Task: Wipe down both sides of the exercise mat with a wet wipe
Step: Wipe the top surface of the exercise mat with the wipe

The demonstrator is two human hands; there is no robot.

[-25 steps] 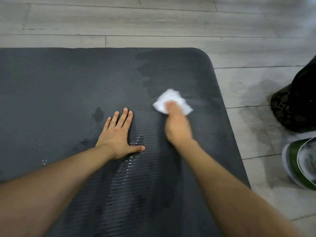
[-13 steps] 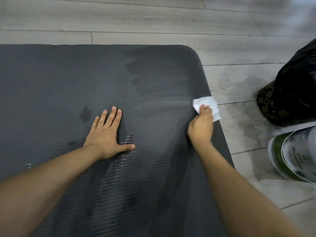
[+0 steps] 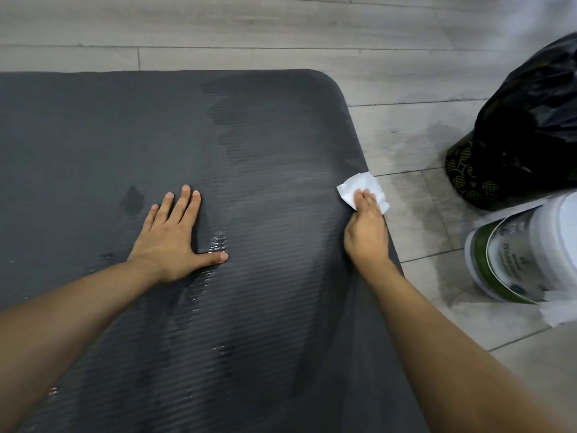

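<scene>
The dark grey ribbed exercise mat (image 3: 131, 129) lies flat on the floor and fills most of the view, with wet streaks and dark damp patches on it. My left hand (image 3: 176, 235) rests flat on the mat, fingers spread, holding nothing. My right hand (image 3: 367, 232) presses a crumpled white wet wipe (image 3: 362, 187) onto the mat's right edge, where the wipe partly overhangs the floor.
Grey wood-look floor (image 3: 281, 32) surrounds the mat. A black plastic bag (image 3: 527, 129) sits at the right. Below it a white tub with a green band (image 3: 505, 264) lies on its side, white sheets beside it.
My right hand has swept the wipe from the mat's middle rightward to its right edge. The left hand has stayed planted on the mat.
</scene>
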